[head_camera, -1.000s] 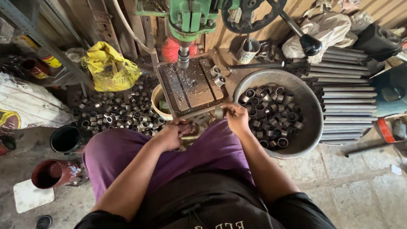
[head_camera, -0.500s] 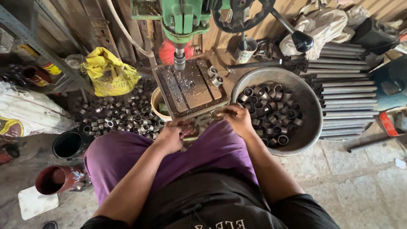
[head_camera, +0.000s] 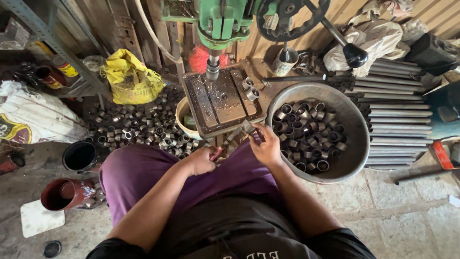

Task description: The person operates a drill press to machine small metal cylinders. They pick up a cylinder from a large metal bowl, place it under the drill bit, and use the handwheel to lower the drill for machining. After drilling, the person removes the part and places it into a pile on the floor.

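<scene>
I sit in purple trousers in front of a green drill press (head_camera: 223, 21). Its chip-covered table (head_camera: 220, 103) lies under the chuck (head_camera: 212, 71). My right hand (head_camera: 266, 147) pinches a short metal ring (head_camera: 247, 127) at the table's front edge. Over my lap, my left hand (head_camera: 200, 161) is closed around a small reddish tool (head_camera: 218, 153), just left of the right hand. Two more rings (head_camera: 249, 89) stand on the table's right side.
A large metal basin (head_camera: 355, 158) with several rings sits to the right. Further rings lie piled on the floor (head_camera: 139, 127) beside a yellow bag (head_camera: 132, 79). Steel rods (head_camera: 397, 122) are stacked far right. A black pot (head_camera: 79, 156) and a rusty can (head_camera: 62, 194) stand at the left.
My right hand has risen from my lap to the table's front edge with a ring. The left hand has stayed over my lap, and the view has shifted a little.
</scene>
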